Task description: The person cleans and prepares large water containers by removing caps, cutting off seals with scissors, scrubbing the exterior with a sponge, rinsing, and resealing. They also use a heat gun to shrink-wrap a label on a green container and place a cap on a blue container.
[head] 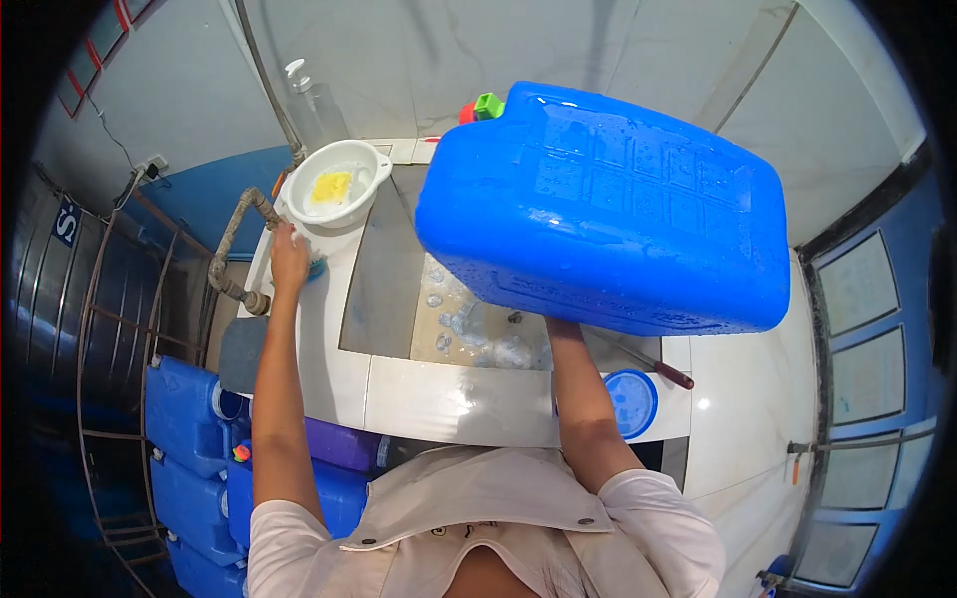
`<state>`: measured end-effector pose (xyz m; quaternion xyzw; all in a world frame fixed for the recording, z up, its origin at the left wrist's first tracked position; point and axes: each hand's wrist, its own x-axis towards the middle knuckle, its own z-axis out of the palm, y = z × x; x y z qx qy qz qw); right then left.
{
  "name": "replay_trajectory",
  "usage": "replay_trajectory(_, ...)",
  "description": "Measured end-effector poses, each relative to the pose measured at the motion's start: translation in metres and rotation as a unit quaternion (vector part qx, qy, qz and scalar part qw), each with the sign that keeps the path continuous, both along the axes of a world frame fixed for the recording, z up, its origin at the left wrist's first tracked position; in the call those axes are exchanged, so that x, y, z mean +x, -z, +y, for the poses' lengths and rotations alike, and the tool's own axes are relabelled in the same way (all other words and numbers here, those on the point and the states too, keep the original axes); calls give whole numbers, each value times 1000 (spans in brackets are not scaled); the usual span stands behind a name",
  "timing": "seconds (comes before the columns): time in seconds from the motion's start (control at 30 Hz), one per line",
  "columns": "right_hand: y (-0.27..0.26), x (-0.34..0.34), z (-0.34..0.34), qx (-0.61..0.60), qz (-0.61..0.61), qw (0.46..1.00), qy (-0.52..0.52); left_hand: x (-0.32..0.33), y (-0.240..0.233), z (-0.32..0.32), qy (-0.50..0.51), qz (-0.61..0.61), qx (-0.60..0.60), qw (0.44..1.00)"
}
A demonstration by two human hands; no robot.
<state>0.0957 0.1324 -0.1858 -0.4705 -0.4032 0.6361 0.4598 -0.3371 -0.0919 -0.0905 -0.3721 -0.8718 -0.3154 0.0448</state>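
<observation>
A large wet blue plastic jug [598,209] is raised and tilted over the sink basin [478,329]. Its green spigot [490,106] and a red part show at the far upper left corner. My right forearm [572,359] reaches under the jug, which hides the hand supporting it. My left hand [289,258] is over the left counter, beside an elbowed pipe [247,217]. A teal object [317,269] shows partly next to that hand; whether my fingers hold it or touch the pipe is unclear. Several clear bluish plastic pieces [445,320] lie wet in the basin.
Behind my left hand stand a white bowl [299,202] with a yellow sponge [332,187] and a pump bottle [314,108]. A dark-red-handled tool [675,375] and a round blue lid [632,404] lie at right. Blue jugs [187,411] are stacked lower left by a metal rack [90,359].
</observation>
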Motion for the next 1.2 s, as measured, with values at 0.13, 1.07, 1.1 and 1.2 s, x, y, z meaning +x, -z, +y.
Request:
replay_trajectory(0.13,-8,-4,-1,-3,11,1000,-13,-6,-20,-8,-33,-6,-215,976)
replay_trajectory(1.07,-100,99,39,8,104,994,41,292,-4,9,437,-296,-46,848)
replay_trajectory(1.1,-109,107,43,20,102,994,44,322,-4,0,544,-230,12,807)
replay_trajectory(1.2,-128,122,51,58,78,993,59,387,-8,-4,730,48,-30,681)
